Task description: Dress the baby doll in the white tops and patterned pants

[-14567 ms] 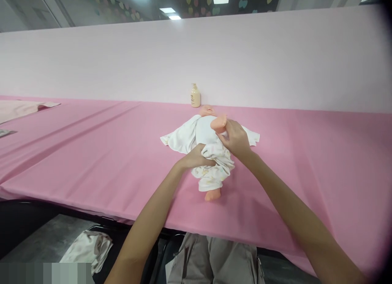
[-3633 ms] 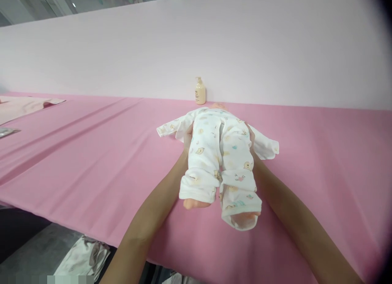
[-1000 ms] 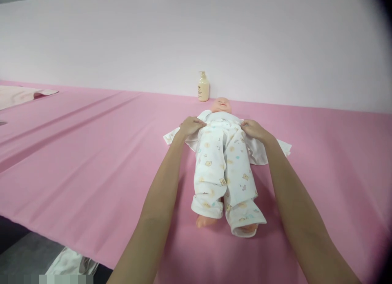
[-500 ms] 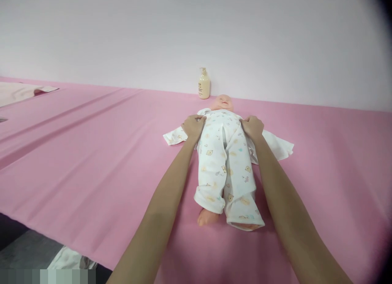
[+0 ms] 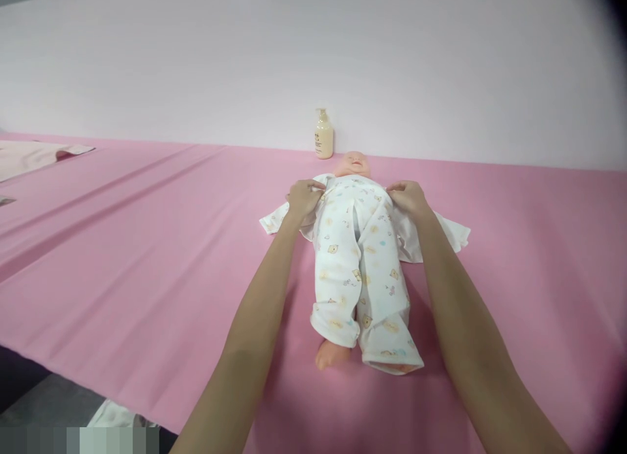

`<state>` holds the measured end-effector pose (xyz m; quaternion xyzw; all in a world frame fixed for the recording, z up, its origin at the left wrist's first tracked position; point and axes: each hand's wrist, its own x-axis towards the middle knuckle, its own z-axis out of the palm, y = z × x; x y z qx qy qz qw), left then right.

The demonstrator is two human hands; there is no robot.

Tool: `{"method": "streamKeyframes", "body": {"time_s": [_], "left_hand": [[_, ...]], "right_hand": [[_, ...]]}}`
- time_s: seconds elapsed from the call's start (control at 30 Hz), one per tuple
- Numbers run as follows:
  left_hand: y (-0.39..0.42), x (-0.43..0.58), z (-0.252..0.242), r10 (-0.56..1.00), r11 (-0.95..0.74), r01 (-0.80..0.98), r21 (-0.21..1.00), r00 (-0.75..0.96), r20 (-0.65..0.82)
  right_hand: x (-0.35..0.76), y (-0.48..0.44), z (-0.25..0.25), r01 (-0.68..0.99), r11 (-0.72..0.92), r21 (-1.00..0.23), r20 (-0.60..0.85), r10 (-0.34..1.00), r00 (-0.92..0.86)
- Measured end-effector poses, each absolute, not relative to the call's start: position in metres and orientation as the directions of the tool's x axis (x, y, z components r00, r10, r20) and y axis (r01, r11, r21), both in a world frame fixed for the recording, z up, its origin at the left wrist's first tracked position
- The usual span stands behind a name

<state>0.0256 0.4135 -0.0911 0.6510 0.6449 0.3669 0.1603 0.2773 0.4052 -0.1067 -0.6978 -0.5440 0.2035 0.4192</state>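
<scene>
A baby doll (image 5: pixel 356 163) lies on its back, head toward the wall, in printed white clothes. The white trousers (image 5: pixel 337 245) reach up over its chest; one foot (image 5: pixel 333 355) sticks out of the left trouser leg. My left hand (image 5: pixel 304 200) pinches the left edge of the waistband. On the other side, my right hand (image 5: pixel 407 198) has thumb and fingers together at the right edge of the waistband. A white top (image 5: pixel 450 232) spreads out beneath on both sides, its sleeves pointing outward.
A cream pump bottle (image 5: pixel 324 135) stands against the white wall behind the doll's head. Pink cloth (image 5: pixel 147 258) with creases covers the table. A pale pink cloth (image 5: pixel 29 157) lies at the far left. Below the table's front left edge is some white fabric (image 5: pixel 115 415).
My hands have shifted slightly outward and their grip has changed a little at the waistband. The view has moved slightly.
</scene>
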Motion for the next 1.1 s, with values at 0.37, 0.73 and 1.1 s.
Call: {"method": "streamKeyframes", "body": {"time_s": [0.37,0.73,1.1], "left_hand": [[0.388,0.041,-0.052,0.936,-0.329,0.544,0.772,0.08,0.343],[0.319,0.066,-0.003,0.827,-0.561,0.723,0.402,0.481,0.289],[0.323,0.039,-0.007,0.959,-0.258,0.953,0.159,0.273,-0.08]], "right_hand": [[0.307,0.386,-0.074,0.663,-0.236,-0.71,-0.031,0.952,0.306],[0.311,0.378,-0.061,0.711,-0.268,-0.65,0.034,0.925,0.379],[0.333,0.383,-0.089,0.728,-0.33,-0.6,-0.068,0.929,0.364]]}}
